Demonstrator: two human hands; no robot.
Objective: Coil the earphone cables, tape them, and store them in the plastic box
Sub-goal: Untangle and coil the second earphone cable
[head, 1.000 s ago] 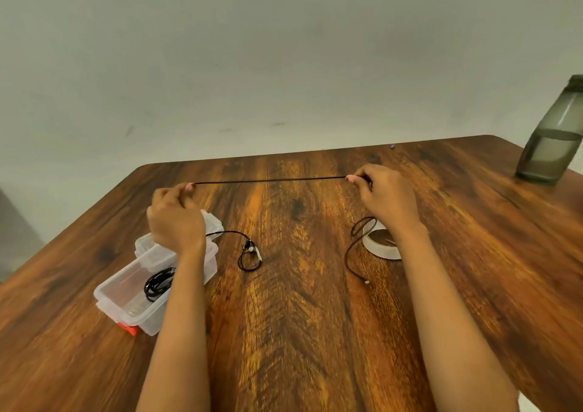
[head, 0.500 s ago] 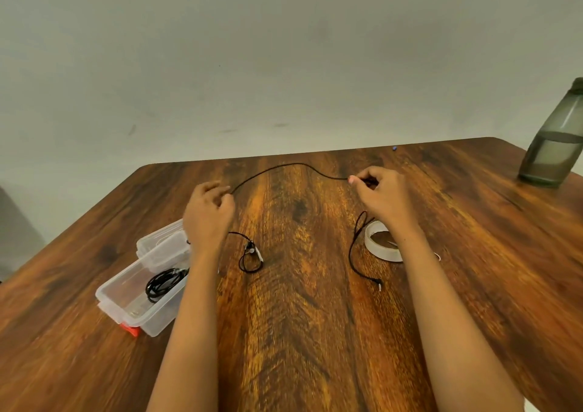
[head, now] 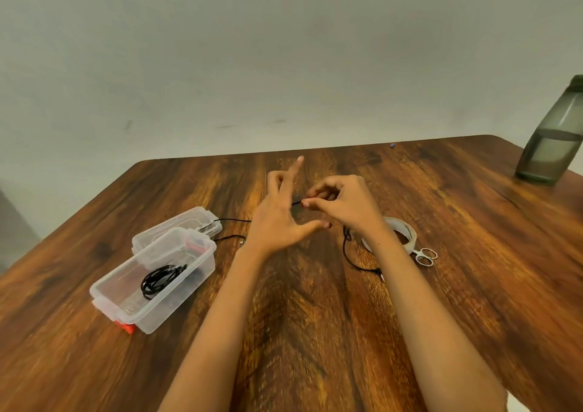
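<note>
Earphone cable (head: 233, 220) number two hadn't been coiled or taped yet, so the job looked maybe halfway. One coiled cable (head: 161, 277) was already parked in the plastic box (head: 176, 299), off past the little-finger side of the left hand (head: 277, 222), and the tape roll (head: 407, 233) was left untouched just behind the right wrist. The left hand was held up with fingers spread wide, nothing gripped. The loose cable was pinched between thumb and fingertip of the curled right hand (head: 347, 205), right beside the left thumb.
</note>
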